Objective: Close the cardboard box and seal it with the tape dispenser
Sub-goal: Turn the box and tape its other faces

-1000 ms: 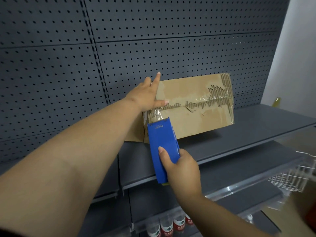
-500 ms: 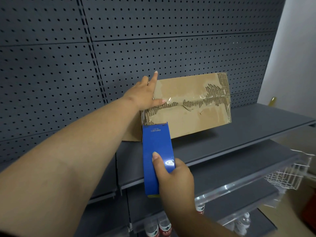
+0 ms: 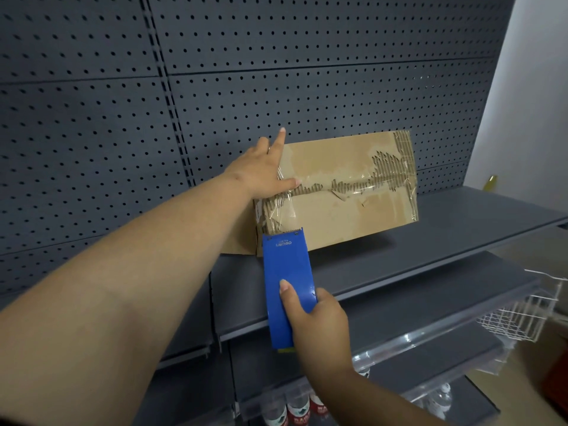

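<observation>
— How many boxes, and where?

— One cardboard box [image 3: 344, 207], standing on the upper grey shelf [image 3: 430, 241] against the pegboard wall [image 3: 276, 72]. Its near face is torn along the middle seam, the corrugation showing under clear tape.

— And dispensers?

— One blue tape dispenser [image 3: 287, 281], its toothed far end touching the box's lower left corner, a strip of clear tape running from it up the left edge.

— The hands?

— Two. The left hand [image 3: 261, 173] lies flat and spread on the box's left end, thumb on the seam, index finger pointing up. The right hand [image 3: 316, 321] is wrapped around the dispenser's near end, thumb on top.

— Anything else?

— One white wire basket [image 3: 522, 318] at the right, and several bottles [image 3: 295, 410] on the lowest shelf; I cannot count them surely.
</observation>
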